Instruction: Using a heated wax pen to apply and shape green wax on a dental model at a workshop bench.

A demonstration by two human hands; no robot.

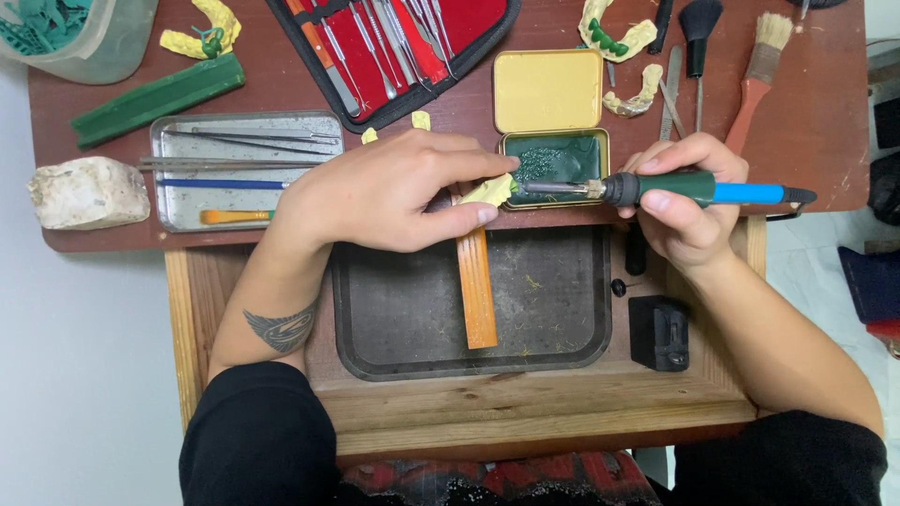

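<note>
— What is laid out on the reddish-brown worktop point(281, 80)?

— Steel instruments in a red case point(394, 47), brushes point(759, 66), a metal tray point(178, 211) and an open yellow tin point(551, 141) are seen above a wooden drawer point(525, 403).

— And the hands?

— A pale yellow dental cast point(489, 190), small and irregular, is pinched by the left hand point(384, 192) over an orange wooden block point(478, 286). A green-and-blue heated tool point(694, 190) is gripped by the right hand point(689, 201), its metal tip brought against the cast.

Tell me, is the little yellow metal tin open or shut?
Open. The yellow metal tin's lid is flipped back flat, showing green bits inside.
</note>
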